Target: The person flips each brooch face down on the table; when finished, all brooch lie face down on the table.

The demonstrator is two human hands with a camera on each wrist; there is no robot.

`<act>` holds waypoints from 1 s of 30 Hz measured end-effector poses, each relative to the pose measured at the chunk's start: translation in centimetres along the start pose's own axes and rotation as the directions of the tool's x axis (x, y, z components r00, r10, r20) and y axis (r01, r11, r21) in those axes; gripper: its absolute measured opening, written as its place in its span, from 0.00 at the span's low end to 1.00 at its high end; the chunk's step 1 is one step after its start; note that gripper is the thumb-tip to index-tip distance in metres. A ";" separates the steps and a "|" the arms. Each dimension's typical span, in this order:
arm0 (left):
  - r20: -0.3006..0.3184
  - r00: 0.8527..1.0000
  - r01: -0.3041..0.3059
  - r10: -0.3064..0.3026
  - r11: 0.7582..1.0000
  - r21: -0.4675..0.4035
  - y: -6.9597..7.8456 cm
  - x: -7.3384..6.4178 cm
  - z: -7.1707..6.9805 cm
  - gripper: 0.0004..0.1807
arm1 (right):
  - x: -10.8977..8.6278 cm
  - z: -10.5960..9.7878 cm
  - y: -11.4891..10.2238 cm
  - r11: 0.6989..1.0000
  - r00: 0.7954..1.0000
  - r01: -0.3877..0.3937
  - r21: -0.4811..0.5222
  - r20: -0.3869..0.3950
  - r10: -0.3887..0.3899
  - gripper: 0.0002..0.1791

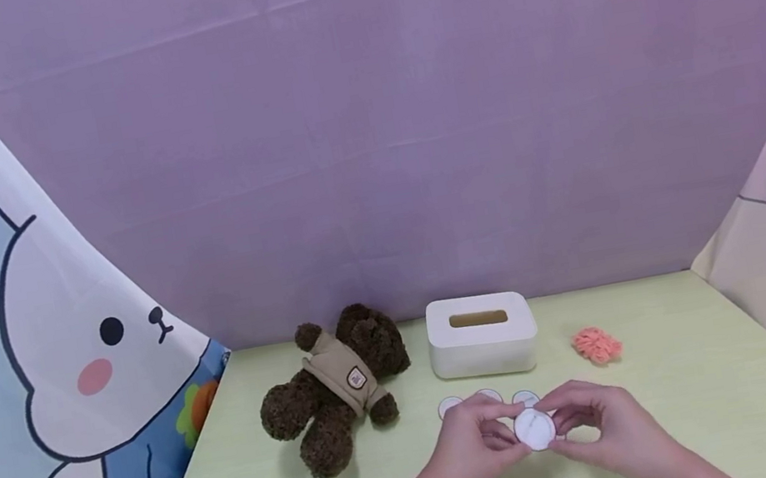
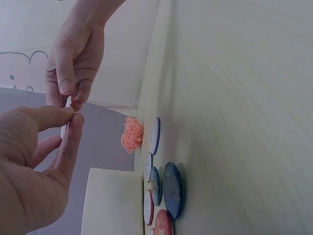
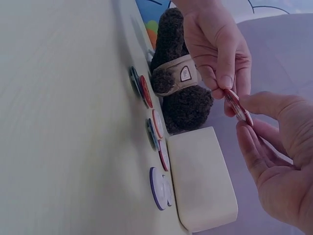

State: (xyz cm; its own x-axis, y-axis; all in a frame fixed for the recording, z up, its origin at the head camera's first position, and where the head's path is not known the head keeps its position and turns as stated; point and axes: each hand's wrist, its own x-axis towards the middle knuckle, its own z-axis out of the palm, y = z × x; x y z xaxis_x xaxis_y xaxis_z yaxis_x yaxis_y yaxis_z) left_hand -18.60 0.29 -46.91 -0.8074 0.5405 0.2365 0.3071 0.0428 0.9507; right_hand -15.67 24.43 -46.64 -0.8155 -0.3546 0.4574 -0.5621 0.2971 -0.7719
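Raised above the table, a round badge (image 1: 535,428) shows a white face with a thin line across it in the head view. From the right wrist its edge looks red. My left hand (image 1: 467,449) pinches one side between thumb and fingers, and my right hand (image 1: 616,428) pinches the opposite side. Several more round badges lie on the table beneath and beyond the hands, among them a dark blue badge (image 2: 173,190), a red badge (image 3: 145,92) and a white badge with a blue rim (image 3: 158,188). In the head view the hands hide most of these.
Behind the badges stands a white tissue box (image 1: 483,347). A brown teddy bear (image 1: 339,386) in a beige top lies to its left. On the right is a pink yarn bundle (image 1: 597,344). Purple cloth (image 1: 397,143) hangs along the pale green table's (image 1: 736,349) back edge.
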 end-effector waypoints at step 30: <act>0.098 0.994 -0.091 0.041 0.807 0.583 -1.3 -0.8 1.2 0.17 | -1.5 2.5 1.5 0.974 0.997 -0.006 -0.226 0.069 0.022 0.18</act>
State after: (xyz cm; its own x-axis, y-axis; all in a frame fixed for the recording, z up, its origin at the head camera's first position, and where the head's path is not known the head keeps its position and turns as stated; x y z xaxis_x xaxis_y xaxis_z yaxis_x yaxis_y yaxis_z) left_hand -17.78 0.84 -48.55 -0.7409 0.6218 0.2540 0.6149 0.4757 0.6290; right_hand -14.92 23.19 -49.61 -0.8165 -0.4081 0.4084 -0.5735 0.4918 -0.6551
